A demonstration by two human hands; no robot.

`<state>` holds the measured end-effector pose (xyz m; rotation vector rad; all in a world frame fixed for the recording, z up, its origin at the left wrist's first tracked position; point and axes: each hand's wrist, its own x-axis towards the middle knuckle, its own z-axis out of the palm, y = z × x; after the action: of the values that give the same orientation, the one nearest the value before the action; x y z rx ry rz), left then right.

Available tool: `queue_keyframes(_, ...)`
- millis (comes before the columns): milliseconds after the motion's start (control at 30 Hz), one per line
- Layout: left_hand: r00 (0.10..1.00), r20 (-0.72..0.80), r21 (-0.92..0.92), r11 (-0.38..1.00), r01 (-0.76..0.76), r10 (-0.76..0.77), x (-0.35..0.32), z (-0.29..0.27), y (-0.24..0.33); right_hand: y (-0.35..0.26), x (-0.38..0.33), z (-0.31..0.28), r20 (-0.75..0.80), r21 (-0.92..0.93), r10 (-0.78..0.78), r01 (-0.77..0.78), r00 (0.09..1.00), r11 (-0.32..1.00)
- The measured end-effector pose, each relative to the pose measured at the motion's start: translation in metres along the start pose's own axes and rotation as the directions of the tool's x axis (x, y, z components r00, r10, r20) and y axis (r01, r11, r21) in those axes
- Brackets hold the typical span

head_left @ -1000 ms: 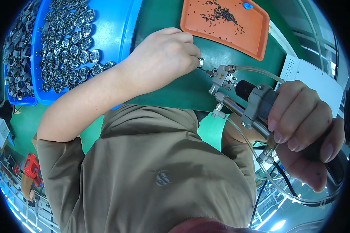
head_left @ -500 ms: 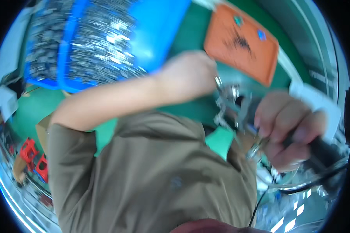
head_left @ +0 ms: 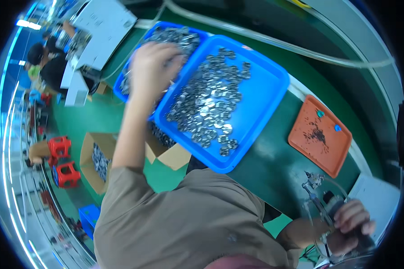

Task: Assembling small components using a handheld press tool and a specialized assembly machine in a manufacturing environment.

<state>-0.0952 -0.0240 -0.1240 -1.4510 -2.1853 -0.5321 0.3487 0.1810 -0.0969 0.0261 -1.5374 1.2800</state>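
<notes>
My left hand (head_left: 153,67) reaches out over the seam between two blue trays, fingers curled down among small shiny metal parts; motion blur hides whether it grips one. The nearer blue tray (head_left: 260,103) holds several loose metal parts (head_left: 211,103), and the farther blue tray (head_left: 123,92) is piled with more. At the lower right, my right hand (head_left: 351,224) is closed around a dark powered screwdriver (head_left: 321,204) with a clear hose, its tip pointing up over the green table.
An orange tray (head_left: 300,143) with small dark screws lies right of the blue trays. A white box (head_left: 381,201) stands at the right edge. Open cardboard boxes (head_left: 87,157) and red stools (head_left: 60,145) are on the floor to the left. Another person (head_left: 45,60) works far left.
My left hand left the screwdriver's tip and swung out to the blue trays. The view turned left with it. My right hand kept hold of the screwdriver.
</notes>
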Motion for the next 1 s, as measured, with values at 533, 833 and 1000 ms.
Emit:
queue_keyframes(533, 0.968, 0.176, -0.396, 0.913, -0.098, 0.181, 0.128, 0.176, 0.017, 0.020, 0.010, -0.005, 0.107, 0.035, -0.060, 0.057, 0.992, 0.998)
queue_keyframes(833, 0.948, 0.296, -0.233, 0.971, -0.048, 0.118, 0.184, 0.288, 0.003, 0.022, 0.019, -0.022, 0.256, 0.119, -0.043, 0.012, 0.966, 0.993)
queue_keyframes(1000, 0.885, 0.404, -0.521, 0.854, 0.014, 0.232, 0.153, 0.196, 0.083, 0.018, 0.013, -0.020, 0.240, 0.036, 0.034, -0.044, 0.970, 0.998)
